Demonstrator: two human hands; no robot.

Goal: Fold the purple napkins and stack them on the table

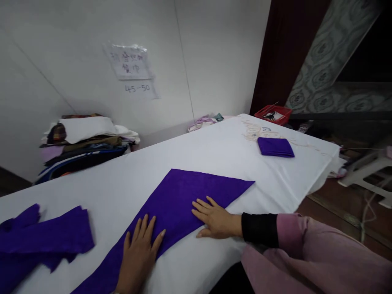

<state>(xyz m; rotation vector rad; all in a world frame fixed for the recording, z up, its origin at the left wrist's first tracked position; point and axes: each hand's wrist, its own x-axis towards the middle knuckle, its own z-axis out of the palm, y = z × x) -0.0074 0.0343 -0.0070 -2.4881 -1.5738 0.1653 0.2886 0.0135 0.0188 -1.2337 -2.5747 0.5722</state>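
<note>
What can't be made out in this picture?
Head view:
Purple cloth: lower end cut off by the bottom edge; parts covered by the left hand and right hand.
Purple heap: cut off by the left edge.
Sign: some upper writing blurred.
Basket: contents too small.

Beyond the tabletop (214, 151), a pale wall (220, 49) is flanked by a dark red panel (284, 49) and patterned wallpaper (324, 79); past the right edge, brown flooring (333, 206) and a white stool (369, 167) are seen.
</note>
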